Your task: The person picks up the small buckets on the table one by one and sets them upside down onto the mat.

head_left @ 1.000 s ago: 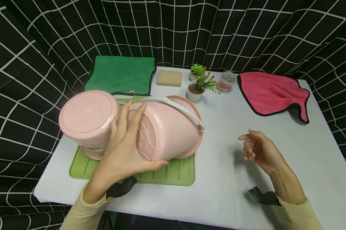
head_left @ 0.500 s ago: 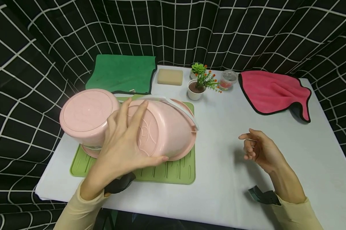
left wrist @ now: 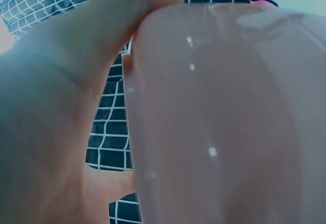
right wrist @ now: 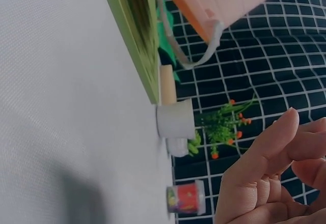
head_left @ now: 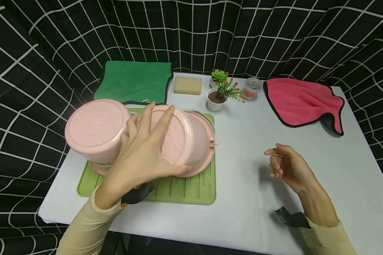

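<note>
My left hand (head_left: 153, 141) grips a pink bucket (head_left: 194, 141) by its base, fingers spread over the bottom and thumb on the side wall. The bucket is tipped nearly mouth-down on the green ribbed mat (head_left: 185, 191), and its white handle hangs at the right rim. A second pink bucket (head_left: 96, 127) stands upside down on the mat, just left of it. The left wrist view is filled by the bucket wall (left wrist: 229, 122) and my left hand (left wrist: 56, 107). My right hand (head_left: 284, 166) hovers over the white table with fingers loosely curled, holding nothing.
At the back of the table lie a green cloth (head_left: 134, 82), a tan sponge block (head_left: 187, 85), a small potted plant (head_left: 217, 97), a clear jar (head_left: 251, 88) and a pink cloth (head_left: 301, 102). A black grid curtain surrounds the table.
My left hand has turned the bucket from lying on its side to nearly mouth-down on the mat, and the handle has dropped. The right hand has stayed put.
</note>
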`<state>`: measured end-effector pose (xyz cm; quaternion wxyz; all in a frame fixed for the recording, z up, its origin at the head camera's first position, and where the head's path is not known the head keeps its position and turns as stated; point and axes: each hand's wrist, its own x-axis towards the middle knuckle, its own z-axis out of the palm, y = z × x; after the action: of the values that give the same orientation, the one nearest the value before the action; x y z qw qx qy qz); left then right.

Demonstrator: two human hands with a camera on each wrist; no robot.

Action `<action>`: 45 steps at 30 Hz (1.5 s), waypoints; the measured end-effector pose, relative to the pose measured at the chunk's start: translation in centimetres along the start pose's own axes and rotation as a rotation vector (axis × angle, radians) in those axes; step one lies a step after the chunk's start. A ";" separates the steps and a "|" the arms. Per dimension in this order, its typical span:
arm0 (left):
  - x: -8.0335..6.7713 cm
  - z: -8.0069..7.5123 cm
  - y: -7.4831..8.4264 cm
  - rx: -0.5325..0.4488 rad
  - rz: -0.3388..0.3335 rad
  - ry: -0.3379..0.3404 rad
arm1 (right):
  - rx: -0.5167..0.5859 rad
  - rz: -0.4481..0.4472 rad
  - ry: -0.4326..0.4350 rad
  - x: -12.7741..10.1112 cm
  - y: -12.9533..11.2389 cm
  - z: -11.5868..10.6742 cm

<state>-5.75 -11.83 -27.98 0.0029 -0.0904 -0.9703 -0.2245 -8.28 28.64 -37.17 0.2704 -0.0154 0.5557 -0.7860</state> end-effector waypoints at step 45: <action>4.7 3.8 3.0 0.086 0.017 -0.060 | -0.319 -0.033 0.185 -0.2 0.1 2.6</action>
<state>-9.68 -6.72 -29.90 -0.0203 -0.1050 -0.9779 -0.1797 -7.20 26.49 -36.23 0.1995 0.0053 0.6954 -0.6904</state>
